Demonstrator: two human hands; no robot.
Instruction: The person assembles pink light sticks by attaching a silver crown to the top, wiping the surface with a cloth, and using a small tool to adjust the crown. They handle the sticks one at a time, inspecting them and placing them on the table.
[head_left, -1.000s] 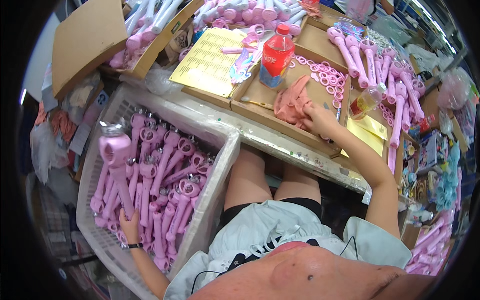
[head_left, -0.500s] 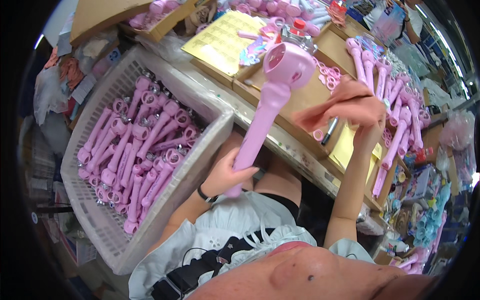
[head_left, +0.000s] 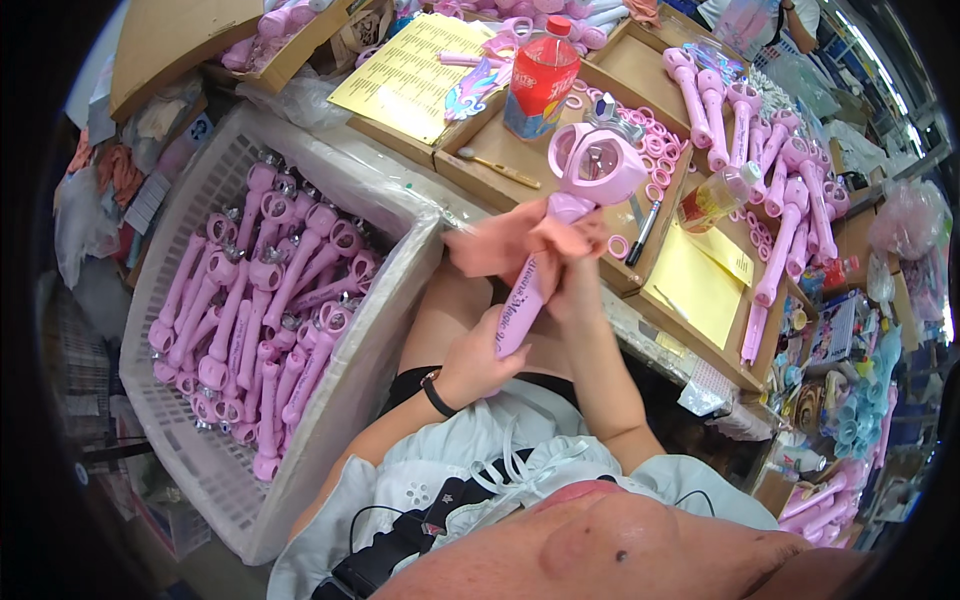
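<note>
My left hand (head_left: pixel 478 360) grips the lower handle of a pink toy wand (head_left: pixel 524 305), which is held tilted above my lap. The wand's ring-shaped head (head_left: pixel 597 165) with a silvery crown top points away from me, toward the table. My right hand (head_left: pixel 577 285) is closed on a salmon-coloured cloth (head_left: pixel 515 238), wrapped around the wand's upper handle just below the head. Part of the cloth hangs out to the left. The cloth hides some of my right fingers.
A white plastic basket (head_left: pixel 190 470) full of similar wands stands at my left. On the table are cardboard trays (head_left: pixel 480 195), a red-labelled bottle (head_left: pixel 541 80), a small bottle (head_left: pixel 718 198), pink rings (head_left: pixel 660 140), a toothbrush (head_left: pixel 500 168), a marker (head_left: pixel 643 233), yellow sheets (head_left: pixel 415 75) and more wands (head_left: pixel 790 225).
My right hand has brought the cloth from over the right-hand tray leftward onto the wand's handle. The wand has come lower and nearer to my lap, still in my left hand.
</note>
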